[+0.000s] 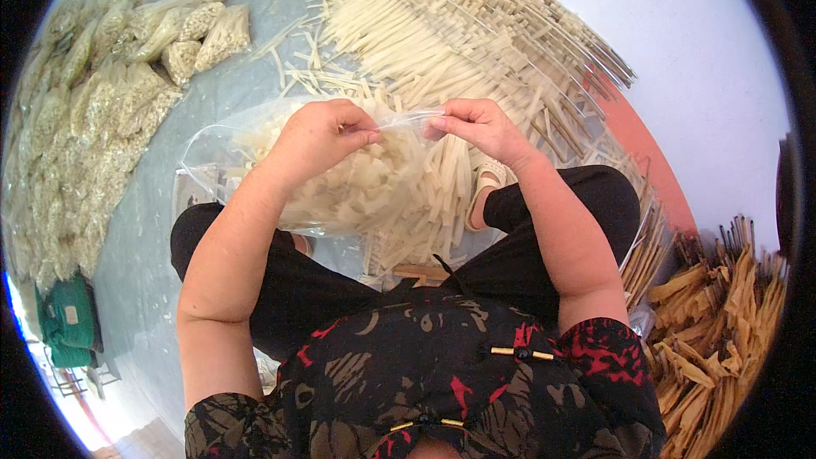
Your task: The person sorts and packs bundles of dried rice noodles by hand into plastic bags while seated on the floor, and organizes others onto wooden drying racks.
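Observation:
A large clear plastic bag [357, 187] filled with pale, flat dried pieces lies in front of me, between my knees. At its far side my left hand [319, 140] pinches the gathered plastic between thumb and fingers. A short way to the right, my right hand [483, 129] has its thumb and forefinger closed on the same bag's edge. The plastic is stretched in a thin, twisted band from one hand to the other. Whether a tie is wound in that band, I cannot tell. Long pale strips [433, 229] lie beside and under the bag.
Beyond the bag, a big heap of pale strips [399, 42] on thin rods [586, 42] reaches toward the wall. Many filled clear bags [102, 119] are piled at left. Brown dried sheets on sticks [714, 331] stand at lower right. A green folded cloth item [68, 323] sits lower left.

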Demonstrator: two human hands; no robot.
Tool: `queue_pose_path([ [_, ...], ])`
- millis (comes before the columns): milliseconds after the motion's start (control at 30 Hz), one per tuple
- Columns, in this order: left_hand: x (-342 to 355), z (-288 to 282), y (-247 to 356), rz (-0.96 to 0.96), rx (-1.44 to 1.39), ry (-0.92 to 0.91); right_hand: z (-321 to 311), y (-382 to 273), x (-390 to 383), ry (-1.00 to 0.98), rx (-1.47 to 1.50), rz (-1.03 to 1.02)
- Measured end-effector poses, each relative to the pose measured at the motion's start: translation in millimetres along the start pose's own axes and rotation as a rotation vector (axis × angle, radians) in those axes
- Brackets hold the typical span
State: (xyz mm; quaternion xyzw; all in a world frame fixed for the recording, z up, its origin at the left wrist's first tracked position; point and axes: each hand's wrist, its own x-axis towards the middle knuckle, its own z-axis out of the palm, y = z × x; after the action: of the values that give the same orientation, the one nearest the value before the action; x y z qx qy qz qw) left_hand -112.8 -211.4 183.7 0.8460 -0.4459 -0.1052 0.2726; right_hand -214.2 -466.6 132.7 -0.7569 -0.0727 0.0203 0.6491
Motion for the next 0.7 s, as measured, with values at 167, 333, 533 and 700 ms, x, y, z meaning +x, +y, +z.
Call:
queue_pose_path([
  [167, -1.6, 0.2, -5.4, -0.153, -0.190, -0.025, 7.3, -0.6, -2.0, 0.109, 0.196, 0.045],
  [333, 0.2, 0.7, -8.9, -0.157, -0.264, -0.022, 8.4, 2.2, 3.5, 0.187, 0.143, -0.041],
  [533, 2.6, 2.7, -8.7, -0.121, -0.285, -0.018, 19.3, 10.7, 7.0, 0.269, 0.086, -0.111],
  [700, 4.2, 0.9, -5.1, -0.169, -0.358, -0.006, 27.7, 13.3, 5.3, 0.358, 0.038, -0.183],
])
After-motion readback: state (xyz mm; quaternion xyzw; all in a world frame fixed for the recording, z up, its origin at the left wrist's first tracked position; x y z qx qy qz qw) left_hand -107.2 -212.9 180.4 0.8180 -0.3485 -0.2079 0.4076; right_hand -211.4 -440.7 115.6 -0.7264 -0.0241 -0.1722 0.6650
